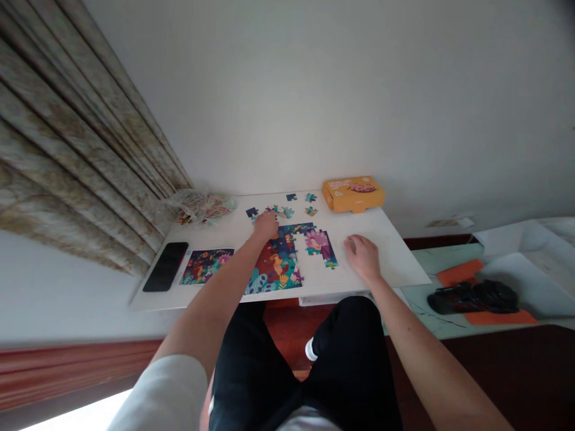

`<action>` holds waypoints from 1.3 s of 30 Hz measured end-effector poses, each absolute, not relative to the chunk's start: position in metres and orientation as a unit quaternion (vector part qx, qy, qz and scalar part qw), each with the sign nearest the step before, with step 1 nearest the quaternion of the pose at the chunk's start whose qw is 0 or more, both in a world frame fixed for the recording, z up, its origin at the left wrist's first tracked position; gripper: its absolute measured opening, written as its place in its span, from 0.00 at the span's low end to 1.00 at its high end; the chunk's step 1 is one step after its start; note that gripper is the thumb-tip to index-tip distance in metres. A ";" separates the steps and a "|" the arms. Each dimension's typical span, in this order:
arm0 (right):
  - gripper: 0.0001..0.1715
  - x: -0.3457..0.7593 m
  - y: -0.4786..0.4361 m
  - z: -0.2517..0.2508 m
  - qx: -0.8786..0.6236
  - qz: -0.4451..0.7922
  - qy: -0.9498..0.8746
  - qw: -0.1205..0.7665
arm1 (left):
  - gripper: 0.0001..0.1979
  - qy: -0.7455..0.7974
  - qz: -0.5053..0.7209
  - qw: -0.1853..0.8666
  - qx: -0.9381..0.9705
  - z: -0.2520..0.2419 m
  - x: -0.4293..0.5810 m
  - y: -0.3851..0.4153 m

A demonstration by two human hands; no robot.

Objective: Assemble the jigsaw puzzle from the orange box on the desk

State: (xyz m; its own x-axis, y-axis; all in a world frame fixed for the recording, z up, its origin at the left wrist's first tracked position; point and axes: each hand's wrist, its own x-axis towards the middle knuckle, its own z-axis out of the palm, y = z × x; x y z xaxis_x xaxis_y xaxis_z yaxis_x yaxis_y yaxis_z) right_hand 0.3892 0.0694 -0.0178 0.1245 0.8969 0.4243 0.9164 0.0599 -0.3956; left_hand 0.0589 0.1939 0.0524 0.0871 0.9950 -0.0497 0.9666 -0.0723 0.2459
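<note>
My left hand (266, 225) reaches over the partly joined jigsaw puzzle (274, 266). Its fingers are pinched down among loose puzzle pieces (287, 212) behind the joined part, and the fingertips appear closed on a piece that they mostly hide. My right hand (363, 256) rests on the white table with loosely curled fingers, thumb and forefinger apart, and holds nothing. Just left of it lies a separate joined section (317, 242) with a pink-purple figure, a white gap between it and the larger part. A small reference picture (204, 266) lies under my left forearm's outer side.
A black phone (166, 267) lies at the table's left edge. Behind it sits a clear plastic bag (204, 206) of small coloured things. An orange puzzle box (354, 194) stands at the back right. More loose pieces (311, 211) lie before it. A curtain (81, 114) hangs at left.
</note>
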 end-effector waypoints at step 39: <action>0.27 0.261 0.026 0.017 -0.422 0.188 -0.810 0.361 | 0.13 0.535 0.476 0.605 0.348 0.032 0.080 0.039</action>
State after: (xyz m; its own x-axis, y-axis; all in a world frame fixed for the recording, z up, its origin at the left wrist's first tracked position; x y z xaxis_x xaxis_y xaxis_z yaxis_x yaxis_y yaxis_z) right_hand 0.2609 0.0261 0.0169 -0.3833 0.8190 0.4271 0.5478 0.5738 -0.6088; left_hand 0.0804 0.0387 0.0317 -0.0258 0.9484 -0.3160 -0.2047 0.3044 0.9303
